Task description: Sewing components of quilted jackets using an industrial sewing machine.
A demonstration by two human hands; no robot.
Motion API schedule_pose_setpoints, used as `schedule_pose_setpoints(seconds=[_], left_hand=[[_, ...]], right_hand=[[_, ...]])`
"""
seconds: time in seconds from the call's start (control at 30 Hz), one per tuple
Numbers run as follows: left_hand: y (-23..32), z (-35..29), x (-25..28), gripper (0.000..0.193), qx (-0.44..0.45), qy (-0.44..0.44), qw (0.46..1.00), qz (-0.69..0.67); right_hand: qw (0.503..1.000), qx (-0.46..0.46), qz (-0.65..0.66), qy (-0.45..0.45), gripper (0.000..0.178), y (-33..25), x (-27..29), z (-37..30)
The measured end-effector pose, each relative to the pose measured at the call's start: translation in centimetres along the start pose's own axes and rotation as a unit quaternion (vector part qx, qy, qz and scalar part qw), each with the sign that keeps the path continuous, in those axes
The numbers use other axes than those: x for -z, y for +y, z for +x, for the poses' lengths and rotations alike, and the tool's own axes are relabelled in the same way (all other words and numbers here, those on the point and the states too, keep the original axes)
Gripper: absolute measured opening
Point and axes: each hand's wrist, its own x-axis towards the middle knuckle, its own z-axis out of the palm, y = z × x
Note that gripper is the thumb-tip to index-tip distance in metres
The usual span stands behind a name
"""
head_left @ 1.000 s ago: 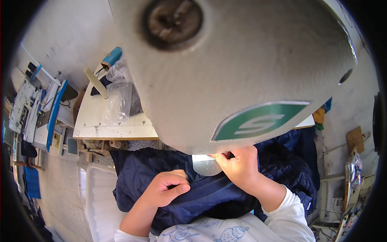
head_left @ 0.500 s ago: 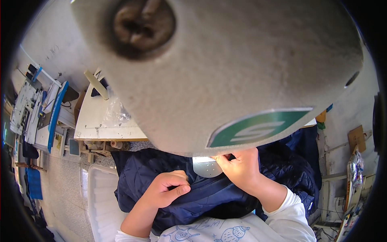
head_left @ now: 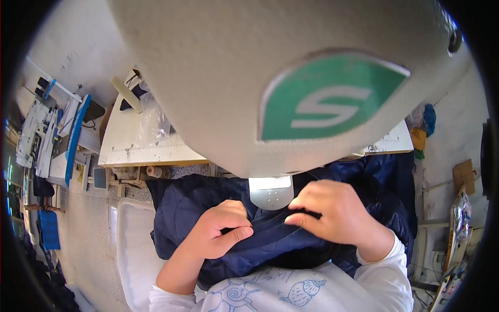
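Note:
A navy quilted garment [head_left: 179, 205] lies bunched in front of me, spread over my lap. My left hand [head_left: 222, 229] rests on it with curled fingers, the thumb pressed toward them on a fold of cloth. At the right, my right hand [head_left: 330, 210] has thumb and forefinger bent around the garment's dark edge, with a small gap showing between the fingertips. Between the hands is the rounded metal plate [head_left: 271, 200] at the end of a sewing machine. The pale machine head [head_left: 218, 104] bears a green label [head_left: 291, 88] and hides whatever lies behind it.
A white worktable [head_left: 125, 148] with a ruled edge and clear plastic stands behind. A white plastic bin [head_left: 136, 249] is at my left, and another machine [head_left: 39, 132] stands farther left. Cardboard [head_left: 464, 176] and wrapped items [head_left: 460, 216] line the right wall.
My right hand has drawn back from beside the metal plate, moving right and toward me. My left hand has shifted slightly right. The machine head appears higher in the picture, showing more of the table.

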Motion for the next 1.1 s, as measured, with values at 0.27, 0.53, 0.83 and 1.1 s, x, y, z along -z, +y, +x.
schedule_pose_setpoints(seconds=[0.27, 0.53, 0.83, 1.1], left_hand=[[0.5, 0.4, -0.6, 0.016, -0.004, 0.014, 1.000, 0.011], [-1.8, 2.4, 2.2, 0.009, 0.097, 0.084, 0.992, 0.015], [-2.7, 4.2, 2.2, 0.022, 0.158, 0.167, 0.969, -0.091], [-3.4, 4.2, 2.4, 0.024, 0.137, 0.144, 0.977, -0.080]], right_hand=[[0.923, 0.008, 0.334, -0.191, 0.012, 6.1, -0.2, 0.3], [0.867, -0.166, 0.456, -0.114, 0.012, 6.5, -1.7, 1.4], [0.855, -0.198, 0.479, -0.027, 0.009, 6.4, -1.9, 2.9], [0.849, -0.186, 0.494, -0.023, 0.018, 6.5, -1.6, 3.1]])
